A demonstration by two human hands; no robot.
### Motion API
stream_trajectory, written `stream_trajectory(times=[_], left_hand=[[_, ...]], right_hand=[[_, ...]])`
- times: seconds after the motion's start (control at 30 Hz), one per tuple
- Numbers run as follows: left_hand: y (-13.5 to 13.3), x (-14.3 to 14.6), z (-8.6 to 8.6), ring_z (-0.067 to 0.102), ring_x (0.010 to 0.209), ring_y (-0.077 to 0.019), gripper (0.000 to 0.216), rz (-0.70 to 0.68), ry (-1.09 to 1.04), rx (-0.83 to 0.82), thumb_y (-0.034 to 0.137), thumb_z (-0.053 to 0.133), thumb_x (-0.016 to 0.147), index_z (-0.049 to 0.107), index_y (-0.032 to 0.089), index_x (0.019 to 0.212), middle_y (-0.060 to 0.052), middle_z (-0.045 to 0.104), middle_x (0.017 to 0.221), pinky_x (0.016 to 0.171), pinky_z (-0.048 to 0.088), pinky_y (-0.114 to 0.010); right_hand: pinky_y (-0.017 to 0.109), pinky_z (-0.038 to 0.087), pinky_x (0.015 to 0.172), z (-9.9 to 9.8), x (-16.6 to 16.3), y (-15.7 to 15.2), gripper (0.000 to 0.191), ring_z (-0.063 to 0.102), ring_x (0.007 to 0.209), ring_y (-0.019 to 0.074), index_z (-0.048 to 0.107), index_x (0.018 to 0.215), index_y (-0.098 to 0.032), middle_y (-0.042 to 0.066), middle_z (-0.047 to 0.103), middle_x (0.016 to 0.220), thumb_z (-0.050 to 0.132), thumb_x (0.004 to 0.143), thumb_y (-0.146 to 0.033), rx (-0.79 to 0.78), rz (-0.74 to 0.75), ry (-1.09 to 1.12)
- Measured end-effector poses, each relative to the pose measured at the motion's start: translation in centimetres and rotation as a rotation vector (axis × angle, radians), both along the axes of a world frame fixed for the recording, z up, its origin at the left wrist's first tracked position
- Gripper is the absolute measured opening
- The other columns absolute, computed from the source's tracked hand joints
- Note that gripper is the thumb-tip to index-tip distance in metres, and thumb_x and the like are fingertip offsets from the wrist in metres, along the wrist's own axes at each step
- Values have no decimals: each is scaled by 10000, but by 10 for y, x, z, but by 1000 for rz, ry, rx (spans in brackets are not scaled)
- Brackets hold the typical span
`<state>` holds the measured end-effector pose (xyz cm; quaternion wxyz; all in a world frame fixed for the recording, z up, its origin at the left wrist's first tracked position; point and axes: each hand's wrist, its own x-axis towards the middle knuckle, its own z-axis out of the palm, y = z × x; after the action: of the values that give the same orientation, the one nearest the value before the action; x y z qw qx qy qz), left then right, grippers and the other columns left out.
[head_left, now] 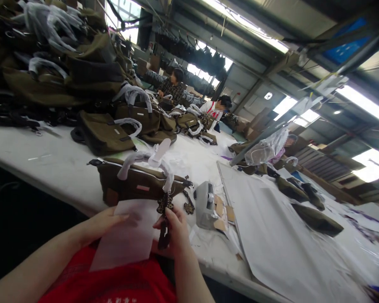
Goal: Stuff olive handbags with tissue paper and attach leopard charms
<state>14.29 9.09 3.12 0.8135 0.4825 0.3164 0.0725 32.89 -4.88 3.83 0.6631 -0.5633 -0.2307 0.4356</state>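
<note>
My left hand (109, 223) grips the edge of a thin white sheet (126, 240), thumb on top and fingers hidden beneath it. In my right hand (176, 225) is a dark patterned charm strap (164, 240), pinched between thumb and fingers, hanging near the handle's right end. Just beyond my hands an olive handbag (131, 185) stands on the table, its zip along the top and its handles (135, 158) wrapped in white film. A second patterned charm (188, 206) lies at the bag's right side.
A grey tape dispenser (205, 206) with cardboard scraps (220, 210) stands right of the bag. Piled olive bags (91, 75) rise at the left. A slanting metal post (259, 134) and a large white board (271, 231) are at the right. Several people work farther back.
</note>
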Motion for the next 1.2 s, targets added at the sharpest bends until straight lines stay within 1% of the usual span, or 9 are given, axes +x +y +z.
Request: stream_trajectory(times=[0.13, 0.3, 0.53, 0.67, 0.77, 0.83, 0.9, 1.03, 1.2], left_hand=[[-8, 32, 13, 686, 1067, -331, 544, 27, -95, -79, 373, 856, 648, 728, 149, 1128, -145, 730, 1145, 1016, 493, -441], [-17, 57, 19, 738, 850, -324, 317, 80, -127, -291, 232, 800, 685, 754, 94, 967, -173, 765, 975, 867, 577, -445], [-20, 65, 24, 738, 722, -283, 211, 152, -205, -363, 131, 703, 743, 745, 95, 947, -141, 770, 881, 738, 613, -400], [-13, 63, 20, 736, 881, -297, 316, 105, -193, -441, 153, 686, 760, 725, 89, 1068, -166, 756, 1034, 863, 590, -405], [-5, 60, 16, 719, 974, -306, 440, 59, -174, -508, 169, 666, 771, 670, 96, 1205, -172, 732, 1123, 941, 553, -417], [0, 59, 14, 712, 993, -322, 487, 11, -163, -574, 181, 651, 781, 636, 99, 1260, -171, 727, 1136, 956, 538, -452], [4, 59, 13, 704, 1015, -332, 488, -36, -162, -649, 206, 625, 814, 616, 108, 1292, -161, 724, 1144, 966, 524, -484], [3, 67, 11, 682, 1070, -323, 492, -37, -210, -606, 207, 609, 843, 588, 122, 1327, -158, 699, 1207, 1004, 501, -477], [-6, 81, 4, 628, 1167, -329, 503, 60, -254, -435, 219, 637, 847, 576, 83, 1327, -181, 654, 1280, 1063, 460, -464]], right_hand=[[206, 428, 394, -4, 0, -7, 451, 571, 401, 139, 596, 857, -149, 39, 666, 531, 698, 749, -575, -49, 62, 13], [198, 428, 384, -11, 3, -8, 482, 598, 436, 144, 576, 845, -159, 31, 672, 558, 719, 718, -602, -91, 42, -51], [228, 424, 413, -14, 7, -8, 480, 545, 428, 130, 562, 841, -175, 21, 665, 591, 643, 775, -644, -122, 75, -198], [274, 457, 570, -8, 13, -25, 423, 609, 610, 168, 616, 805, -175, 61, 696, 719, 476, 930, -554, -201, 127, -579], [324, 461, 738, -1, 29, -35, 449, 630, 815, 213, 661, 811, -177, 86, 696, 818, 376, 991, -473, -273, -37, -931], [345, 463, 812, -2, 44, -33, 407, 626, 920, 231, 670, 944, -173, 106, 699, 943, 384, 986, -459, -266, -196, -973], [346, 481, 841, -7, 60, -25, 381, 627, 965, 227, 643, 1075, -172, 115, 686, 1062, 429, 958, -465, -191, -214, -883], [264, 478, 559, -23, 71, -7, 326, 590, 613, 159, 619, 953, -196, 17, 645, 730, 522, 895, -501, -81, 52, -603], [222, 341, 465, -26, 57, -11, 283, 442, 491, 114, 543, 760, -209, -47, 474, 549, 539, 908, -450, -88, -149, -767]])
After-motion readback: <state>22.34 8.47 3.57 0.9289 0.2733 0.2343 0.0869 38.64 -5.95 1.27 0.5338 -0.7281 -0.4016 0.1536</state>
